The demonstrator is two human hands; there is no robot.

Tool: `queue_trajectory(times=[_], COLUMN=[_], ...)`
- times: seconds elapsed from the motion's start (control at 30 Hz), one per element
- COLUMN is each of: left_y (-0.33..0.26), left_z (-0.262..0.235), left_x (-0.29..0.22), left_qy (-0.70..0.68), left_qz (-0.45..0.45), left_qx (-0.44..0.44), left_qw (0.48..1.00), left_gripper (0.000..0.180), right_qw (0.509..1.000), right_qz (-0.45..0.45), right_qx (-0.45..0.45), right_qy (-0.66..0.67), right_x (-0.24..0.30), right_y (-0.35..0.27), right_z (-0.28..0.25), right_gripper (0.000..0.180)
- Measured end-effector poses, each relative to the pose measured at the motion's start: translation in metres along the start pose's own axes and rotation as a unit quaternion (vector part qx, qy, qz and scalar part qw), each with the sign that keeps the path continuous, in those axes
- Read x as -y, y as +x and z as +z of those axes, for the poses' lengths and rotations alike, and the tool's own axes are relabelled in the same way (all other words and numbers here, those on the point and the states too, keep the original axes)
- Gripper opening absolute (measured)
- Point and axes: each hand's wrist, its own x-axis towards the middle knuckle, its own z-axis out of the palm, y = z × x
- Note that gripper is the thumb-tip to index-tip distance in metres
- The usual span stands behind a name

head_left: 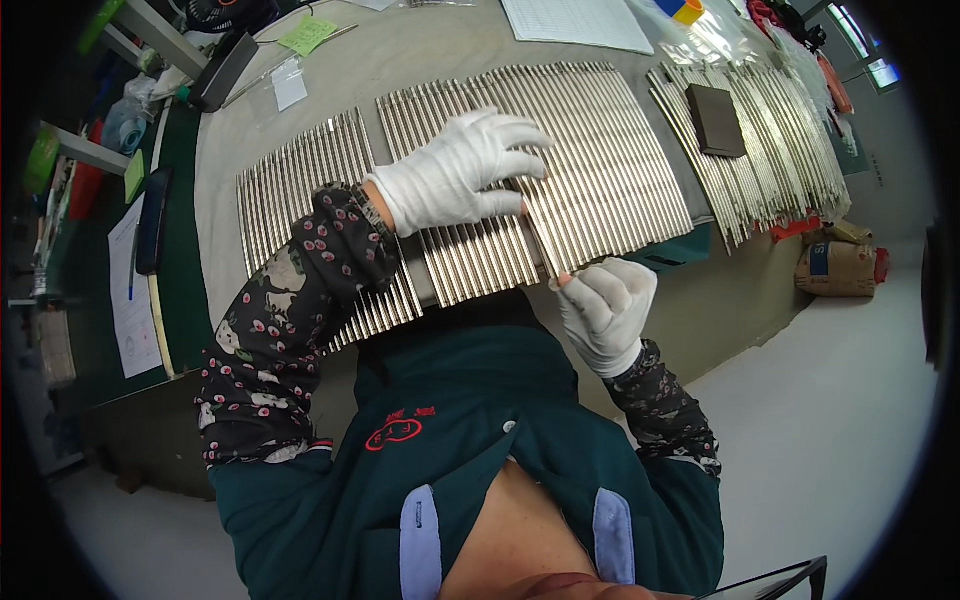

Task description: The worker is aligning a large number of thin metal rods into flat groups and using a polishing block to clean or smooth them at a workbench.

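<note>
Rows of slim, shiny metal rods (600, 150) lie side by side across the table. My left hand (460, 170), in a white glove with a bare thumb tip, rests over the middle rows. Its fingers are spread, and the thumb and fingertips are close to the upper part of one rod; whether they touch it cannot be made out. At the table's front edge my right hand (610, 308), gloved in white too, has its fingers curled and pinches the near end of a metal rod (543, 245). A narrow gap runs beside this rod on its left.
Another bunch of rods (790, 150) lies to the right, with a dark brown block (716, 121) on top. Papers (578, 22) and a green sticky note (308, 35) are at the back. A phone (152, 222) lies left. A brown sack (840, 268) stands at the right.
</note>
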Motion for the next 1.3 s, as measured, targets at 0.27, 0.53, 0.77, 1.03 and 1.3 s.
queue_trajectory(times=[0.27,0.53,0.77,1.03,1.3], left_y=[0.019,0.018,0.022,0.018,0.025], left_z=[0.022,0.029,0.033,0.033,0.029], left_x=[-0.011,-0.010,-0.007,-0.010,-0.011], left_qy=[-0.105,-0.095,-0.073,-0.080,-0.060], left_qz=[0.054,0.048,0.059,0.073,0.027], left_qx=[0.056,0.042,0.058,0.013,0.105], left_qw=[0.991,0.993,0.994,0.994,0.992], left_gripper=[0.015,0.017,0.017,0.013,0.018], right_qw=[1.000,0.946,0.772,0.854,0.932], right_qz=[0.023,0.224,0.411,0.335,0.228], right_qx=[0.011,0.051,0.235,0.134,0.280], right_qy=[0.016,-0.230,-0.424,-0.376,-0.040], right_x=[-0.008,-0.108,-0.197,-0.148,0.052], right_y=[0.002,0.046,0.049,0.054,0.047], right_z=[-0.010,-0.031,-0.006,-0.030,-0.068], right_gripper=[0.031,0.070,0.085,0.056,0.060])
